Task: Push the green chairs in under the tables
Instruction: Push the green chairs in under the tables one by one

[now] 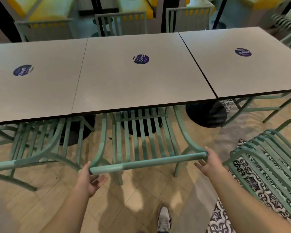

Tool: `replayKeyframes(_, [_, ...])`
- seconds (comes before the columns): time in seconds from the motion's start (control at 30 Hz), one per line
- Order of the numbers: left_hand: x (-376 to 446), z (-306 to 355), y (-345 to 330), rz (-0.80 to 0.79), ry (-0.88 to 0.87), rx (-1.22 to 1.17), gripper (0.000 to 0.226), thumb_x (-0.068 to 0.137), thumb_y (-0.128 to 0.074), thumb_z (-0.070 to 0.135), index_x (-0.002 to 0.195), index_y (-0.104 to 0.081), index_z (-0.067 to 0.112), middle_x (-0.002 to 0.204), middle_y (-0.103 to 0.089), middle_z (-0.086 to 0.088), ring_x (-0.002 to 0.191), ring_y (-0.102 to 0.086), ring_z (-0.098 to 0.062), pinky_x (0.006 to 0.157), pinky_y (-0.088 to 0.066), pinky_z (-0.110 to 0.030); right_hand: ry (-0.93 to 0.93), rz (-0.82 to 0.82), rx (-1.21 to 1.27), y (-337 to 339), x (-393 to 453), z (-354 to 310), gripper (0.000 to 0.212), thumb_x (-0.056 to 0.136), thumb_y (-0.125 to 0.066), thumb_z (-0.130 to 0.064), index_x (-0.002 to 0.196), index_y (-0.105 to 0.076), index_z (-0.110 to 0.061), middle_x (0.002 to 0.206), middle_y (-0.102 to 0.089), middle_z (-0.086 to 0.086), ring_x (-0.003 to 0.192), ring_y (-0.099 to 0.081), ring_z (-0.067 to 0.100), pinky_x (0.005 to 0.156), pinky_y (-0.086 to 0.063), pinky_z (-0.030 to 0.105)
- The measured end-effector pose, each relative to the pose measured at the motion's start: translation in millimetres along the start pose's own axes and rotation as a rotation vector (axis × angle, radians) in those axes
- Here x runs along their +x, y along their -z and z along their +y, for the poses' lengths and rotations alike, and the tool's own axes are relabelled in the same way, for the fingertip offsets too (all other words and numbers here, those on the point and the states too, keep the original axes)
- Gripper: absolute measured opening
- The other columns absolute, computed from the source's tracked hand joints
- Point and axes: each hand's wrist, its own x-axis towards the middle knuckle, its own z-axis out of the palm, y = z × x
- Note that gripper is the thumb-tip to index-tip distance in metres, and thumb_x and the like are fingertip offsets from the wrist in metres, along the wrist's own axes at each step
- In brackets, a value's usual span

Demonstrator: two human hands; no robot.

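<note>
Looking down past our forearms, we see the middle green chair (138, 142) with its slatted seat tucked partly beneath the middle table (141, 81), its top rail still out on our side of the table edge. Our left hand (89, 179) sits at the left end of that rail, thumb against the end and fingers loosely spread below it, not wrapped round anything. Our right hand (210, 163) is at the right end of the rail, thumb touching the rail's tip and fingers straight and relaxed, so neither hand grips the chair. To the left of the middle table, a second green chair (39, 145) stands partly under the left table (32, 88). To the right, a third green chair (267, 158) stands clear of the right table (242, 69), over patterned floor tiles (225, 216). A round sticker (141, 59) marks the middle table's centre, and one shoe (164, 219) shows on the floor below it.
</note>
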Motion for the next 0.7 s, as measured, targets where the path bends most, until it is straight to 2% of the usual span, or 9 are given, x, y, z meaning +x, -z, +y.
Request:
replayKeyframes(0.07, [4.9, -5.4, -7.0, -0.007, 0.006, -0.141, 0.037, 0.097, -0.052, 0.032, 0.12, -0.05, 0.004, 0.116, -0.052, -0.02, 0.088, -0.057, -0.03, 0.091, -0.049, -0.046, 0.003, -0.012, 0.038, -4.8, 9.4, -2.2, 0.024, 0.089, -0.063, -0.022, 0.108, -0.053, -0.012, 0.111, -0.058, 0.011, 0.106, -0.057, 0.028, 0.096, -0.048, 0.046])
replayKeyframes(0.1, [6.7, -4.8, -12.6, 0.024, -0.016, -0.174, 0.038, 0.097, -0.051, 0.029, 0.125, -0.049, 0.003, 0.112, -0.053, -0.019, 0.086, -0.057, -0.029, 0.093, -0.048, -0.045, 0.011, -0.022, 0.032, -8.3, 18.1, -2.1, 0.022, 0.085, -0.063, -0.02, 0.103, -0.053, -0.012, 0.117, -0.057, 0.013, 0.107, -0.057, 0.027, 0.098, -0.047, 0.044])
replayKeyframes(0.17, [9.1, -2.0, -23.6, 0.074, -0.029, -0.177, 0.041, 0.097, -0.049, 0.024, 0.132, -0.045, 0.003, 0.1, -0.052, -0.016, 0.099, -0.059, -0.03, 0.104, -0.043, -0.044, 0.039, -0.002, 0.046, -15.7, 33.6, -3.6, 0.027, 0.076, -0.062, -0.019, 0.101, -0.054, -0.011, 0.125, -0.055, 0.015, 0.107, -0.055, 0.026, 0.1, -0.046, 0.042])
replayKeyframes(0.23, [12.0, 0.9, -30.6, 0.108, -0.014, -0.148, 0.038, 0.097, -0.047, 0.022, 0.13, -0.044, 0.002, 0.09, -0.047, -0.013, 0.118, -0.053, -0.03, 0.111, -0.033, -0.04, 0.005, 0.1, 0.095, -22.2, 34.0, -8.4, 0.033, 0.08, -0.061, -0.018, 0.11, -0.052, -0.009, 0.119, -0.055, 0.01, 0.106, -0.056, 0.024, 0.097, -0.047, 0.036])
replayKeyframes(0.3, [11.9, 4.0, -38.9, 0.138, -0.004, -0.141, 0.034, 0.097, -0.047, 0.019, 0.126, -0.044, 0.002, 0.087, -0.045, -0.013, 0.125, -0.05, -0.03, 0.112, -0.031, -0.04, -0.023, 0.151, 0.116, -31.9, 26.9, -14.9, 0.034, 0.084, -0.06, -0.016, 0.116, -0.049, -0.01, 0.115, -0.051, 0.008, 0.106, -0.055, 0.024, 0.094, -0.047, 0.034])
replayKeyframes(0.4, [9.2, 10.2, -50.5, 0.157, -0.002, -0.161, 0.027, 0.097, -0.049, 0.018, 0.12, -0.044, 0.005, 0.087, -0.045, -0.013, 0.129, -0.047, -0.031, 0.109, -0.036, -0.04, -0.002, 0.198, 0.1, -41.1, 27.6, -18.4, 0.042, 0.086, -0.061, -0.012, 0.125, -0.047, -0.008, 0.113, -0.048, 0.009, 0.106, -0.053, 0.027, 0.1, -0.046, 0.04])
replayKeyframes(0.5, [8.4, 20.0, -65.0, 0.156, -0.016, -0.178, 0.034, 0.097, -0.049, 0.018, 0.127, -0.045, 0.002, 0.094, -0.048, -0.015, 0.126, -0.049, -0.03, 0.109, -0.036, -0.039, -0.053, 0.156, 0.104, -51.3, 31.3, -27.7, 0.051, 0.088, -0.06, -0.016, 0.135, -0.042, -0.01, 0.12, -0.05, 0.011, 0.108, -0.053, 0.031, 0.096, -0.048, 0.051])
replayKeyframes(0.6, [12.8, 26.0, -79.2, 0.153, 0.016, -0.182, 0.015, 0.097, -0.048, 0.016, 0.095, -0.047, 0.002, 0.091, -0.046, -0.015, 0.108, -0.05, -0.03, 0.102, -0.044, -0.044, -0.079, 0.102, 0.093, -60.0, 39.1, -37.7, 0.05, 0.088, -0.057, -0.019, 0.135, -0.043, -0.011, 0.125, -0.052, 0.014, 0.099, -0.056, 0.034, 0.082, -0.05, 0.054])
replayKeyframes(0.7, [12.1, 24.0, -83.2, 0.162, 0.017, -0.167, 0.019, 0.097, -0.049, 0.018, 0.109, -0.043, 0.004, 0.088, -0.044, -0.013, 0.103, -0.048, -0.029, 0.097, -0.047, -0.041, -0.061, 0.172, 0.068, -61.0, 52.2, -39.8, 0.05, 0.082, -0.06, -0.015, 0.13, -0.047, -0.011, 0.124, -0.053, 0.013, 0.107, -0.056, 0.034, 0.093, -0.048, 0.055])
